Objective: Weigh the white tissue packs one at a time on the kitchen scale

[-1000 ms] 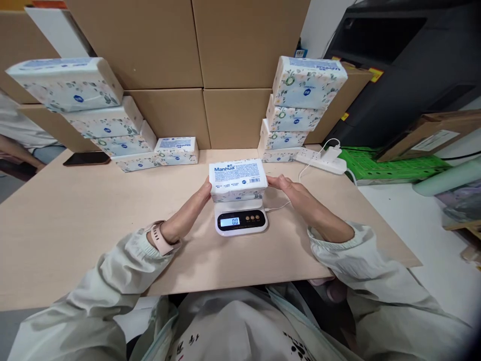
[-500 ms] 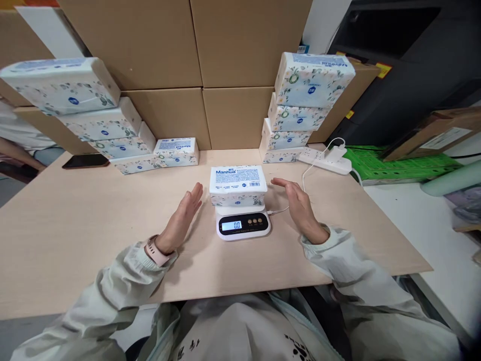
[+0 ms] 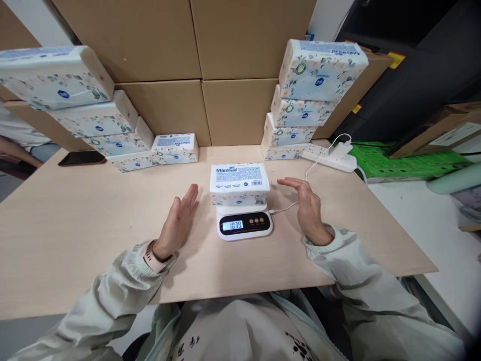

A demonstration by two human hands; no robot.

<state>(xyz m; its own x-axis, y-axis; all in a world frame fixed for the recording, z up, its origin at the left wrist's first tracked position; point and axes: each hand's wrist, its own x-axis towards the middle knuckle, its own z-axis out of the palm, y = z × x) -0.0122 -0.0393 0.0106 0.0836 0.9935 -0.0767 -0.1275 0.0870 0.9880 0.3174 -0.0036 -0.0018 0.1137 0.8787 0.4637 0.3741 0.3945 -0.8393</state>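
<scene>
A pack of tissues [image 3: 240,183] marked "Manhua" lies flat on a white digital kitchen scale [image 3: 245,235], whose lit display [image 3: 233,225] appears to read 103.9. To the pack's left, my left hand [image 3: 178,220] is held with its fingers stretched out, apart from the pack and holding nothing. On the other side my right hand [image 3: 306,205] is likewise open, fingers extended toward the pack without touching it. A white cable [image 3: 287,207] runs from the scale's right side past my right hand.
Tissue packs are piled at the back left [image 3: 99,128] and back right [image 3: 300,113], before cardboard boxes [image 3: 161,110]. A smaller-looking pack [image 3: 176,149] sits beside the left pile. A phone [image 3: 82,158] and a power strip [image 3: 328,157] lie farther out. Someone's arm [image 3: 18,150] shows at far left.
The scale's reading has gone from 0.0 to about 103.9. Both my hands have drawn slightly farther away from the tissue pack, which stays on the scale.
</scene>
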